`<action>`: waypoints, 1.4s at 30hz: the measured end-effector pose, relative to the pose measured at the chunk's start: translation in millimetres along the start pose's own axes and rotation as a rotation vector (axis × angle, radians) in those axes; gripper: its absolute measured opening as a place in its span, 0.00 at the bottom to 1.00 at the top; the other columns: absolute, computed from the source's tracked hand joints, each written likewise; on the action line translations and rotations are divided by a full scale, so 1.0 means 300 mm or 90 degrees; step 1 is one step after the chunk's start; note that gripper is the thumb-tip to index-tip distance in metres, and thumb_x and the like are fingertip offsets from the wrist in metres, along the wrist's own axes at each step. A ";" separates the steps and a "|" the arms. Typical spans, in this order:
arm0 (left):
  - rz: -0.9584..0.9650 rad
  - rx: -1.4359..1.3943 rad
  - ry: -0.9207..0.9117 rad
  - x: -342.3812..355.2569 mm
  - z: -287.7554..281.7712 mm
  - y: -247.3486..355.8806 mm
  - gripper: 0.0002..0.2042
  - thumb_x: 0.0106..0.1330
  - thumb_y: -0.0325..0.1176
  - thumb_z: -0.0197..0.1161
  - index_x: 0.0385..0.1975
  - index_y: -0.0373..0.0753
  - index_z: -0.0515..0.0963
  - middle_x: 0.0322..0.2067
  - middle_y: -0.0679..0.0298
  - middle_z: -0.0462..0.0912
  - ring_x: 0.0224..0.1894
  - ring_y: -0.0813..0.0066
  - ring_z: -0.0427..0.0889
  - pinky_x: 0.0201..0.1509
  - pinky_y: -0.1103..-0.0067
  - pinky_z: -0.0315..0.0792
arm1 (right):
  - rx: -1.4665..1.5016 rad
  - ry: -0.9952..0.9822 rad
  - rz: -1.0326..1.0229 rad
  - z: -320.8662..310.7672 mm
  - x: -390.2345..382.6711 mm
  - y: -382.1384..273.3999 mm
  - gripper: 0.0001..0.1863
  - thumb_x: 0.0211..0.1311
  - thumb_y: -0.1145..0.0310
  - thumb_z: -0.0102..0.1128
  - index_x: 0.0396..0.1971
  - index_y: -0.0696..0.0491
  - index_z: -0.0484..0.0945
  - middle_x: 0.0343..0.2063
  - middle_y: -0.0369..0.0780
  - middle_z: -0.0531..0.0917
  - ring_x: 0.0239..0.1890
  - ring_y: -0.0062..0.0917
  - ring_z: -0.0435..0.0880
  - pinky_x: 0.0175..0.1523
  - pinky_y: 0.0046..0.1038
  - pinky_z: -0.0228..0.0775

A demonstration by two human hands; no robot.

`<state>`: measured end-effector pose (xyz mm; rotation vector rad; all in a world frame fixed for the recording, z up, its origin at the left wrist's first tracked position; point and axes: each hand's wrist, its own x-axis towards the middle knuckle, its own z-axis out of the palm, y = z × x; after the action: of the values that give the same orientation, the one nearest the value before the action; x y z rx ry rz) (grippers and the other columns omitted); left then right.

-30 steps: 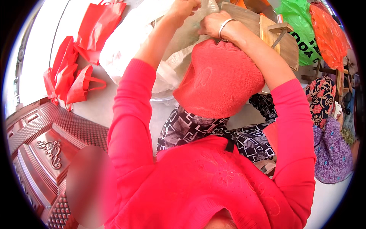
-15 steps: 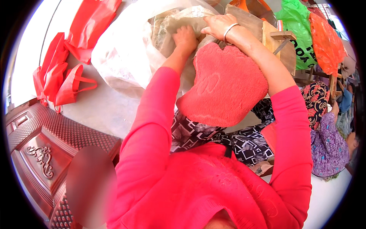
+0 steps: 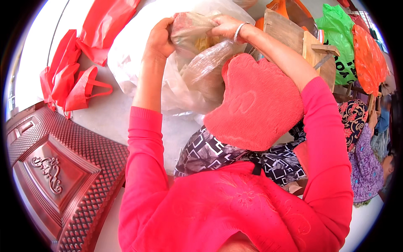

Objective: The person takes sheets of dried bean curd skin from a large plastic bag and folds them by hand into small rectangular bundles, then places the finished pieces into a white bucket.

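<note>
My left hand [image 3: 161,38] is closed on the left side of a crumpled translucent plastic bag [image 3: 187,30] with something pinkish showing through. On its other side my right hand [image 3: 228,28], with a silver bangle at the wrist, pinches the plastic. Both hands are above a large whitish plastic sack [image 3: 140,56], its mouth full of crinkled clear plastic and a bit of yellow. What lies deeper inside cannot be made out. Below my right forearm, a coral-red plush pad [image 3: 258,105] with a scalloped edge rests over my patterned trousers [image 3: 201,153].
Red fabric bags [image 3: 79,86] lie on the floor at the left, near a dark red carved panel [image 3: 63,168]. To the right stand a wooden stand [image 3: 312,48], a green plastic bag [image 3: 336,25] and an orange one [image 3: 369,63]. Another person in purple clothing [image 3: 365,168] sits at the far right.
My left hand has come up out of the sack and moved left, now holding the translucent plastic bag. My right hand has shifted slightly left. The view has moved a little.
</note>
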<state>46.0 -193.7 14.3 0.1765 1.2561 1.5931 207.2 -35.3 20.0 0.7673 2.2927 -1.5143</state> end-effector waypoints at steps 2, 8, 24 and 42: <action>0.080 0.375 0.167 0.102 -0.054 -0.043 0.14 0.66 0.35 0.48 0.44 0.37 0.78 0.36 0.58 0.83 0.41 0.63 0.81 0.49 0.70 0.73 | 0.235 0.060 0.044 0.014 0.023 0.096 0.25 0.59 0.59 0.62 0.52 0.59 0.74 0.47 0.42 0.79 0.44 0.30 0.79 0.50 0.31 0.70; 0.781 0.828 0.043 -0.014 0.152 -0.109 0.13 0.63 0.33 0.58 0.46 0.38 0.77 0.41 0.55 0.81 0.46 0.54 0.78 0.53 0.65 0.70 | 0.147 0.365 0.148 -0.005 0.126 0.202 0.16 0.59 0.63 0.59 0.42 0.58 0.82 0.39 0.44 0.85 0.40 0.27 0.82 0.47 0.28 0.72; 0.057 0.960 -0.423 0.436 0.053 -0.103 0.33 0.52 0.44 0.67 0.61 0.44 0.69 0.49 0.57 0.81 0.51 0.63 0.79 0.55 0.71 0.71 | -0.512 0.097 -0.137 0.108 -0.082 0.118 0.09 0.55 0.62 0.60 0.37 0.44 0.80 0.36 0.40 0.83 0.43 0.38 0.82 0.44 0.40 0.74; 0.299 1.222 0.006 0.143 0.126 -0.005 0.10 0.61 0.34 0.59 0.40 0.38 0.79 0.39 0.56 0.82 0.46 0.59 0.78 0.50 0.66 0.70 | -0.569 -0.054 -0.056 0.120 -0.057 0.031 0.14 0.55 0.66 0.58 0.43 0.47 0.82 0.41 0.37 0.85 0.44 0.33 0.84 0.43 0.36 0.76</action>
<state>52.7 -136.9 10.2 1.6830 2.4210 0.1339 224.8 -69.9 6.8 0.3311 2.5745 -0.3982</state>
